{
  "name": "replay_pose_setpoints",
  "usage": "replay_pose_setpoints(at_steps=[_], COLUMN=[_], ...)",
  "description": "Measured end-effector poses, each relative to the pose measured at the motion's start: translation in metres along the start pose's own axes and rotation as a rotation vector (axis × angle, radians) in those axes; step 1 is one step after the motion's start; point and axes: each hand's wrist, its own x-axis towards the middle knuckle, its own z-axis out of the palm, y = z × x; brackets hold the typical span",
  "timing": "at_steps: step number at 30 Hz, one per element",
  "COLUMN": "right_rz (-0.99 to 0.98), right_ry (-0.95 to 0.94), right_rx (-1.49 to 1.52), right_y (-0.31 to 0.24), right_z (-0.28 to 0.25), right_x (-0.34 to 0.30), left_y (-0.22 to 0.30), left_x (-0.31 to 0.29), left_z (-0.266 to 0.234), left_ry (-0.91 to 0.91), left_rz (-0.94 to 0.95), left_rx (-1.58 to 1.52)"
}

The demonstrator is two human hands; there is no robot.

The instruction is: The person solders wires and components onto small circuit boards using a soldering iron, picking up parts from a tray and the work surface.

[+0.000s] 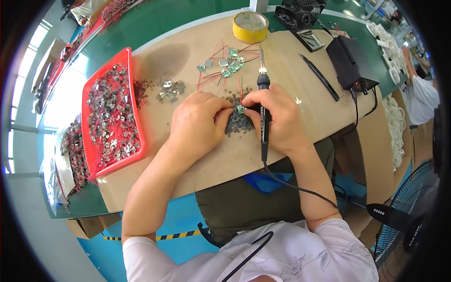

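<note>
My right hand (278, 115) is closed with a black soldering iron (264, 124) in its grip, the metal tip pointing away from me. The thumb and forefinger of that hand also meet at a small green circuit board (240, 109) with red wires running off it. Just to its left, my left hand (199, 117) is closed in a pinch, and whatever lies between its fingertips is hidden. Beneath the fingertips spreads a pile of small dark parts (238, 124). Several more green boards with red wires (228, 63) lie beyond the hands.
A red tray (141, 136) heaped with small metal parts and red wires is at left. Loose metal pieces (170, 90) lie beside it. Yellow tape roll (250, 28), black tweezers (320, 77), iron stand (300, 23) and black power unit (348, 61) stand far and right. A fan (404, 221) is near right.
</note>
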Motion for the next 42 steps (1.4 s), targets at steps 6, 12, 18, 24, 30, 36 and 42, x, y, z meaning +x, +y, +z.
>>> replay_pose_setpoints(at_steps=[6, 12, 18, 24, 30, 36, 42], right_rz=[0.028, 0.016, 0.016, 0.124, 0.252, 0.145, 0.082], right_ry=[-0.03, -0.032, 0.046, 0.258, 0.253, 0.164, 0.117], right_rx=[-0.006, -0.002, -0.003, 0.31, 0.332, 0.224, 0.184], right_y=[0.0, 0.0, 0.001, 0.002, -0.007, -0.006, -0.002], right_z=[0.002, -0.001, -0.001, -0.037, -0.041, -0.039, -0.038], right_x=[0.001, 0.001, -0.007, -0.034, -0.044, -0.035, -0.031], left_y=[0.005, 0.005, 0.003, 0.001, 0.001, 0.004, 0.005], left_x=[-0.003, -0.004, -0.007, -0.006, -0.005, -0.005, -0.004], left_z=[0.007, 0.022, 0.023, 0.025, 0.028, 0.028, 0.028], left_ry=[0.121, 0.164, 0.14, 0.143, 0.155, 0.145, 0.147], left_rz=[0.131, 0.24, 0.21, 0.2, 0.186, 0.162, 0.162], left_rx=[0.041, -0.052, -0.033, -0.041, -0.054, -0.026, -0.029])
